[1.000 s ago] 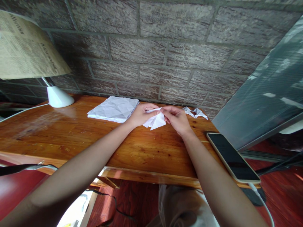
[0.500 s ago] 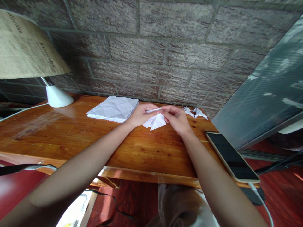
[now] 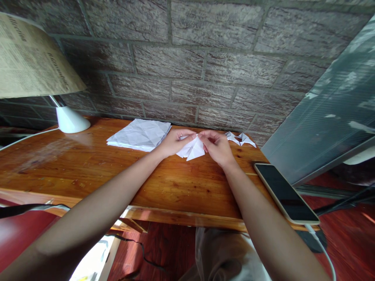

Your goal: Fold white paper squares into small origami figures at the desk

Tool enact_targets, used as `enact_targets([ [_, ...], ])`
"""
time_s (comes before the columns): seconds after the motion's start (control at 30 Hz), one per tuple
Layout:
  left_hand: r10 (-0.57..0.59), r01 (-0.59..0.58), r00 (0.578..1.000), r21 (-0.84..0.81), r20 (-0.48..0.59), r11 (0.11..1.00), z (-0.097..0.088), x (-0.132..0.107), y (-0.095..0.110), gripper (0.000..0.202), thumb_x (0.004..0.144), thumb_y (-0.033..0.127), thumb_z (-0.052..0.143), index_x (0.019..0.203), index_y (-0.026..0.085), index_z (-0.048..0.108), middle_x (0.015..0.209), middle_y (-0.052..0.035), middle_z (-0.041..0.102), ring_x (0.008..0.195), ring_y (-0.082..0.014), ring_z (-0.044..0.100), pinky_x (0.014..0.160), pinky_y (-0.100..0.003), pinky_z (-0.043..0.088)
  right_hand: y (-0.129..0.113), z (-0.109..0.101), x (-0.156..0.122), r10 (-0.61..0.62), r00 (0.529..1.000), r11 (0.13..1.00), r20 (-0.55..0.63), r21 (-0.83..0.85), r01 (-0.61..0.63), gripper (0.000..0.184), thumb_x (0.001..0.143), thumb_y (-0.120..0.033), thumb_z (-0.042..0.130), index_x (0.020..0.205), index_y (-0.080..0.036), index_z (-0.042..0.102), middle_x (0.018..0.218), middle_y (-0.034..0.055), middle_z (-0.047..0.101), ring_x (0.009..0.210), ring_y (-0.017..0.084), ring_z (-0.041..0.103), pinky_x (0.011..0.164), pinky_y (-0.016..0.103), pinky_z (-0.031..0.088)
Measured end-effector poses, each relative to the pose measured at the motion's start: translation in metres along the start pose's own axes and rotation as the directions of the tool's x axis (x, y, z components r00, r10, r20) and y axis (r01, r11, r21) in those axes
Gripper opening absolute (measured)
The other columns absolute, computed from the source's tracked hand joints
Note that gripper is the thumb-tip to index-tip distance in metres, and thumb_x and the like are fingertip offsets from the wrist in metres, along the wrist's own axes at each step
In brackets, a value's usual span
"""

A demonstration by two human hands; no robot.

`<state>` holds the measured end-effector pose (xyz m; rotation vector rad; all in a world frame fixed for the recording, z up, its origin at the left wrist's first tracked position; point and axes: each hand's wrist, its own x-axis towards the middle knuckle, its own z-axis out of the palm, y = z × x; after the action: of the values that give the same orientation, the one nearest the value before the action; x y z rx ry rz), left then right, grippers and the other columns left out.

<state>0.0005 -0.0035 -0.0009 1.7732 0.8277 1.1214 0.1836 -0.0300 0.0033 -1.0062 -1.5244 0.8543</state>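
Note:
A white sheet of folded paper (image 3: 193,150) is held just above the wooden table, its pleated points fanning downward. My left hand (image 3: 175,142) pinches its upper left part, thumb on top. At its upper right edge, my right hand (image 3: 215,145) grips the paper between thumb and fingers. The fingertips of both hands nearly meet at the top, and the fingers partly hide the folds there. Left of my left hand lies a stack of creased white paper (image 3: 140,134). Beyond my right hand sit small folded paper pieces (image 3: 240,139).
A phone (image 3: 286,193) with a white charging cable lies along the right edge of the wooden table (image 3: 178,191). At the left stands a lamp (image 3: 72,120) with a newsprint shade. A brick wall (image 3: 187,66) rises behind, and a glass panel (image 3: 319,105) slants at the right.
The paper's top edge, which stood as a raised flap between my fingers, now lies lower, and more of the pleated face shows. Both hands stay in nearly the same place.

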Motion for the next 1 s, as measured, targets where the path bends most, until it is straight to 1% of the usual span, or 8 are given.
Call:
enact_targets([
  [0.13, -0.128, 0.127, 0.992, -0.147, 0.004, 0.981, -0.002, 0.002, -0.003, 0.053, 0.077, 0.062, 0.071, 0.098, 0.013, 0.078, 0.081, -0.0041, 0.075, 0.065, -0.0149, 0.06, 0.06, -0.025, 0.041, 0.003, -0.001, 0.001, 0.004, 0.998, 1.0, -0.058, -0.009, -0.004, 0.037, 0.078, -0.053, 0.072, 0.086, -0.017, 0.07, 0.057, -0.0029, 0.058, 0.048, 0.01, 0.048, 0.049, 0.024, 0.038],
  [0.27, -0.213, 0.201, 0.977, -0.374, 0.009, 0.906, -0.001, 0.004, -0.004, 0.045, 0.074, 0.052, 0.079, 0.096, 0.012, 0.078, 0.086, -0.0069, 0.077, 0.071, -0.0169, 0.065, 0.068, -0.027, 0.047, 0.004, -0.002, 0.003, 0.009, 0.995, 1.0, -0.103, -0.016, -0.01, 0.033, 0.078, -0.049, 0.071, 0.085, -0.017, 0.07, 0.056, -0.003, 0.057, 0.048, 0.011, 0.048, 0.049, 0.024, 0.039],
  [0.37, -0.29, 0.274, 0.956, -0.515, 0.052, 0.812, -0.002, 0.006, -0.004, 0.04, 0.08, 0.046, 0.076, 0.1, 0.011, 0.077, 0.092, -0.0105, 0.078, 0.079, -0.02, 0.069, 0.077, -0.03, 0.051, 0.005, -0.002, 0.003, 0.015, 0.988, 1.0, -0.155, -0.017, -0.018, 0.031, 0.079, -0.046, 0.069, 0.085, -0.016, 0.071, 0.056, -0.0029, 0.057, 0.048, 0.01, 0.047, 0.05, 0.024, 0.039],
  [0.47, -0.346, 0.35, 0.93, -0.578, 0.123, 0.737, -0.004, 0.008, -0.005, 0.036, 0.086, 0.042, 0.069, 0.101, 0.01, 0.076, 0.092, -0.012, 0.078, 0.08, -0.021, 0.071, 0.08, -0.032, 0.054, 0.005, -0.003, 0.004, 0.023, 0.98, 1.0, -0.198, -0.016, -0.026, 0.03, 0.079, -0.045, 0.067, 0.086, -0.015, 0.071, 0.057, -0.0025, 0.058, 0.047, 0.01, 0.047, 0.05, 0.024, 0.04],
  [0.53, -0.365, 0.386, 0.917, -0.581, 0.16, 0.716, -0.005, 0.008, -0.005, 0.034, 0.088, 0.043, 0.067, 0.098, 0.011, 0.075, 0.093, -0.012, 0.078, 0.08, -0.0214, 0.071, 0.08, -0.033, 0.055, 0.005, -0.003, 0.004, 0.018, 0.978, 1.0, -0.207, -0.02, -0.022, 0.03, 0.079, -0.044, 0.067, 0.085, -0.015, 0.071, 0.059, -0.0019, 0.06, 0.047, 0.01, 0.048, 0.05, 0.024, 0.041],
  [0.67, -0.34, 0.376, 0.925, -0.547, 0.172, 0.748, -0.003, 0.005, -0.003, 0.041, 0.081, 0.053, 0.073, 0.093, 0.014, 0.076, 0.095, -0.0119, 0.078, 0.084, -0.0217, 0.072, 0.082, -0.033, 0.055, 0.005, -0.003, 0.003, 0.004, 0.977, 0.999, -0.214, -0.04, -0.013, 0.031, 0.079, -0.046, 0.067, 0.086, -0.016, 0.07, 0.062, -0.0003, 0.063, 0.048, 0.011, 0.05, 0.05, 0.024, 0.042],
  [0.8, -0.305, 0.313, 0.948, -0.476, 0.097, 0.822, 0.002, 0.002, -0.004, 0.041, 0.066, 0.044, 0.088, 0.089, 0.013, 0.077, 0.091, -0.0094, 0.077, 0.077, -0.0178, 0.069, 0.076, -0.031, 0.053, 0.004, -0.002, 0.002, -0.014, 0.977, 0.997, -0.212, -0.077, -0.002, 0.036, 0.08, -0.052, 0.067, 0.087, -0.017, 0.071, 0.063, 0.0012, 0.065, 0.05, 0.012, 0.054, 0.049, 0.024, 0.043],
  [1.0, -0.249, 0.247, 0.967, -0.413, 0.05, 0.877, 0.005, 0.003, -0.014, 0.045, 0.064, 0.045, 0.089, 0.095, 0.013, 0.079, 0.091, -0.0083, 0.077, 0.075, -0.0169, 0.068, 0.074, -0.031, 0.052, 0.004, -0.002, 0.002, -0.023, 0.978, 0.997, -0.209, -0.083, 0.006, 0.034, 0.082, -0.05, 0.066, 0.087, -0.017, 0.071, 0.066, 0.0014, 0.066, 0.05, 0.011, 0.054, 0.049, 0.024, 0.043],
])
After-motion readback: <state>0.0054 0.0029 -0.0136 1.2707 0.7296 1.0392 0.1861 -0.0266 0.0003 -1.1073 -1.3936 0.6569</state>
